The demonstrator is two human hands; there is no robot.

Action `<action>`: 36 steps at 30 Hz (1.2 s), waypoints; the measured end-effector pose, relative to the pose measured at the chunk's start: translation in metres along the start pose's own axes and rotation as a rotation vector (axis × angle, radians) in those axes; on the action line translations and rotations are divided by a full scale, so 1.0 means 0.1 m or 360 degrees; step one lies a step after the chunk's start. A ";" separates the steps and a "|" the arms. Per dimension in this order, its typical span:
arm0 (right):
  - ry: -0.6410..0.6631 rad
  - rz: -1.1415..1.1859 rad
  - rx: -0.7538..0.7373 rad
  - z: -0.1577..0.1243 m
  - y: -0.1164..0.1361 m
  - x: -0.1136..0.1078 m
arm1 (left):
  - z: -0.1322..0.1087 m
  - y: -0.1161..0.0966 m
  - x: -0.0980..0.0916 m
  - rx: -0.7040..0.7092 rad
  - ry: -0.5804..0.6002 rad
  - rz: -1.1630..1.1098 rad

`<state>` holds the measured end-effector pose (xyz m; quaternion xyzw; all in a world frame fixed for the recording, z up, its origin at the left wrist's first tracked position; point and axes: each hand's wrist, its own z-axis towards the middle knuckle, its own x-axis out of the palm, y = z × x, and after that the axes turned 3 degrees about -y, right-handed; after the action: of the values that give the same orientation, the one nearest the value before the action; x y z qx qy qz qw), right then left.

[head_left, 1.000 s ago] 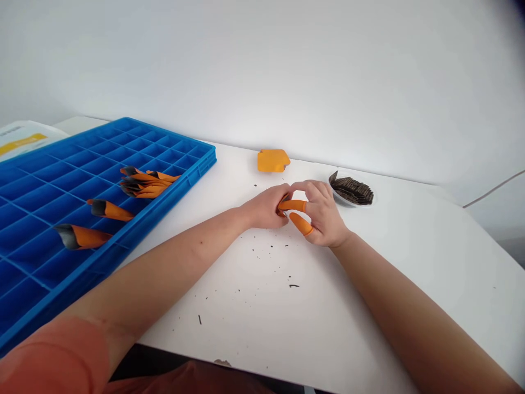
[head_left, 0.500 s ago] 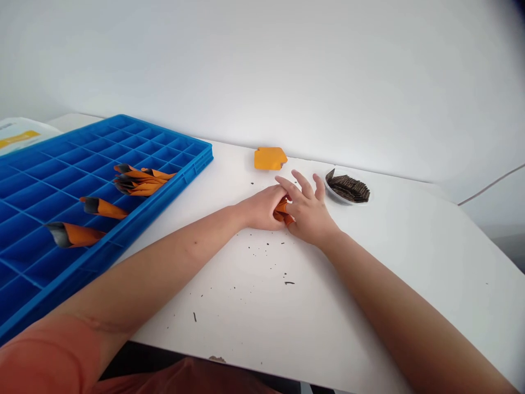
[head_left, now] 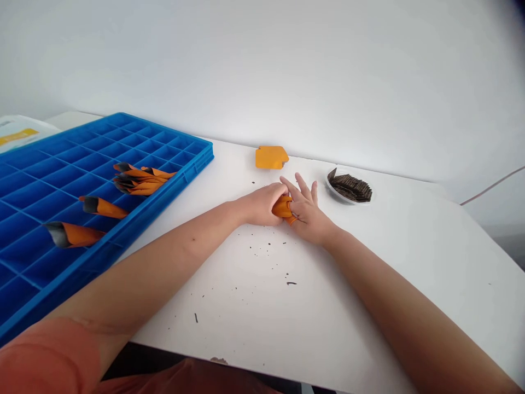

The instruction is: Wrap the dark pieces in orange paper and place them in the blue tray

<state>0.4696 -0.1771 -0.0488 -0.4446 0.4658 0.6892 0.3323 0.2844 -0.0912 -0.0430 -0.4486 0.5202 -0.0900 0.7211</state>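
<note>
Between my two hands, over the middle of the white table, is a curled piece of orange paper (head_left: 281,207). My left hand (head_left: 264,205) wraps round its left side, and the palm hides part of it. My right hand (head_left: 308,219) grips its right end with thumb and lower fingers, while the other fingers spread up and away. A second bit of orange shows by the right fingertips; whether it belongs to the same piece I cannot tell. Behind my hands lies a stack of flat orange sheets (head_left: 272,157). A bowl of thin dark pieces (head_left: 349,187) stands beyond my right hand.
A blue divided tray (head_left: 164,219) fills the left side, with several rolled orange cones (head_left: 143,179), dark inside, lying in it. A white and yellow packet (head_left: 20,132) is at the far left. Dark crumbs (head_left: 291,283) dot the white table (head_left: 254,323). A wall rises behind.
My right fingers have drawn in and lowered slightly, and more of the curled orange paper shows between my hands. The view has shifted a little; the tray, stack and bowl stay put.
</note>
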 end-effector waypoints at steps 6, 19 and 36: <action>0.0226 0.0033 0.0054 0.00 0.05 -0.07 | -0.03 -0.09 -0.02 -0.0047 0.0097 0.0051; 0.0182 0.0196 0.0074 -0.02 -0.07 0.09 | 0.02 -0.05 -0.30 -0.0193 0.0616 -0.0216; 0.0152 0.0269 0.0074 -0.03 0.05 -0.56 | 0.00 -0.12 -0.20 -0.0222 0.0511 0.0007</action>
<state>0.4874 -0.1838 0.0039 -0.4281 0.5328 0.6819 0.2606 0.2795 -0.0862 -0.0206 -0.4763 0.6347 -0.1227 0.5960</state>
